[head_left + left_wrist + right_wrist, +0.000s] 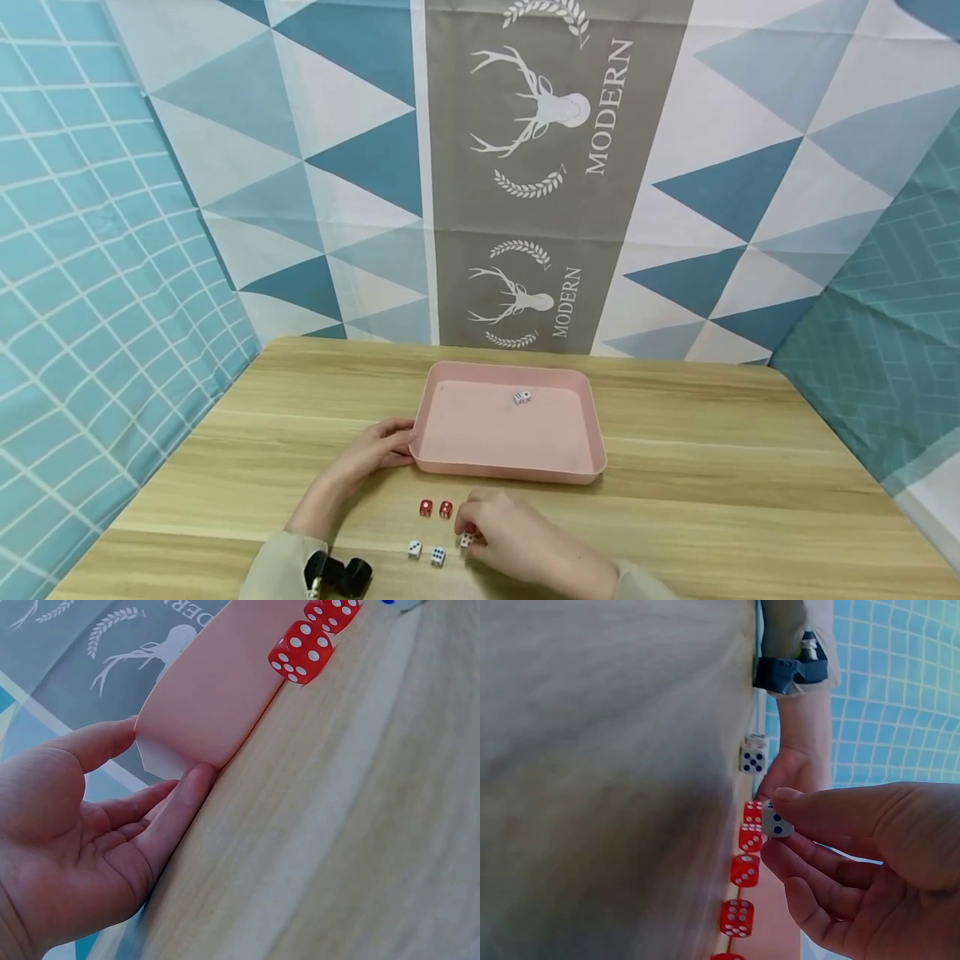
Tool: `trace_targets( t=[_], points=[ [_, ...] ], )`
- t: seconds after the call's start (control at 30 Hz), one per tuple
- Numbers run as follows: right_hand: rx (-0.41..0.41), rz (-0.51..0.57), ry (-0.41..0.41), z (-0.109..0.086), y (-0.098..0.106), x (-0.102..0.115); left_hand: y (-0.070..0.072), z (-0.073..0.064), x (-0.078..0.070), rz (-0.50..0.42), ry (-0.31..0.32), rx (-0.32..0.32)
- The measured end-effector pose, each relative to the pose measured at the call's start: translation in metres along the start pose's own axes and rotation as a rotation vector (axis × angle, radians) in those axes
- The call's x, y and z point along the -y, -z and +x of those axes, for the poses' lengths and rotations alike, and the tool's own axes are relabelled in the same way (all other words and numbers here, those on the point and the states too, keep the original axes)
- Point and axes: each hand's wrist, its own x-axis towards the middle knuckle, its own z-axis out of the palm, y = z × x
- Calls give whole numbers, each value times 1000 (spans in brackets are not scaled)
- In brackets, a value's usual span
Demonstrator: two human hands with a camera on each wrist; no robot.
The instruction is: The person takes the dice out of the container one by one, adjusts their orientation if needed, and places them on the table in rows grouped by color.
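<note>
Against the left end of a pink tray (510, 473), my left hand (375, 450) rests with nearly straight digits. In the left wrist view its fingertips (196, 778) touch the tray's outer wall, one at the rim and one low by the table. My right hand (513, 533) pinches a white die (778, 820) between thumb and fingers, low over the table in front of the tray. Close by it a red die (470, 527) is partly hidden by the fingers. Two more red dice (446, 509) lie to its left. Nearer me sit two white dice (438, 556).
Inside the tray, toward the back, are small white dice (522, 397) close together. In the right wrist view several red dice (736, 918) form a row along the wooden table (720, 500). A patterned cloth (525, 250) hangs behind the table.
</note>
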Motion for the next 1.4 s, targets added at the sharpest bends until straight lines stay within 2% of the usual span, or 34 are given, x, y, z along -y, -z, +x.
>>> trace_targets(
  t=[0.23,0.57,0.77,1.13,1.4],
  points=[
    [2,-94,61,1,-3,1,1,3,-1,-4,-2,-3],
    [66,-74,69,0,-4,1,1,2,-1,-16,3,1],
    [70,-64,57,0,-5,0,1,1,0,-17,7,-1],
    [-20,14,-54,3,11,-11,2,0,-1,-17,8,6],
    [-121,-68,-177,8,23,-37,1,-1,-1,-12,10,6]
  ],
)
